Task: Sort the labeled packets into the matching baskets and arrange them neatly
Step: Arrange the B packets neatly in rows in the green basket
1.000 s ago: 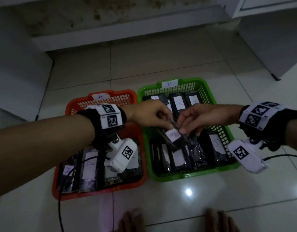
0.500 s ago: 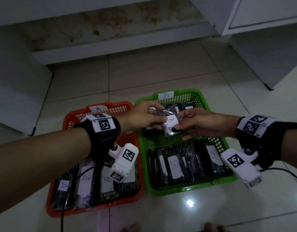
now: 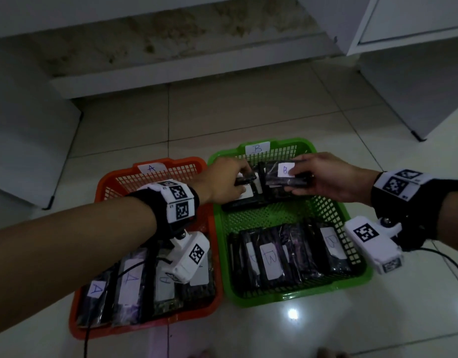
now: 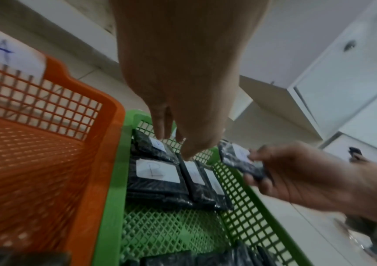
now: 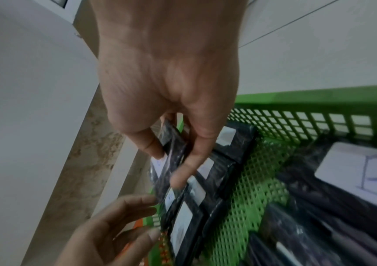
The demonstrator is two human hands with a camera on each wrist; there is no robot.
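Observation:
A green basket (image 3: 300, 293) tagged B stands right of an orange basket (image 3: 145, 328) tagged A. My right hand (image 3: 300, 174) pinches a black packet with a B label (image 3: 282, 180) over the green basket's far end; the same packet (image 5: 173, 136) shows between thumb and fingers in the right wrist view. My left hand (image 3: 242, 178) reaches into that far end, its straight fingers (image 4: 160, 133) touching the far-row packets (image 4: 155, 176) that lie there. Another row of B packets (image 3: 287, 254) fills the green basket's near end. A-labelled packets (image 3: 129, 282) fill the orange basket's near end.
Both baskets sit on a glossy tiled floor (image 3: 248, 115). White cabinets stand at the left (image 3: 24, 140) and right (image 3: 416, 81), with a low step (image 3: 184, 78) behind. A black cable (image 3: 450, 259) trails from my right wrist. Bare mesh shows in the green basket's middle (image 3: 274, 215).
Both hands lifted the B packet from the near row and carried it to the green basket's far end. My left hand let go of it and now touches the far-row packets.

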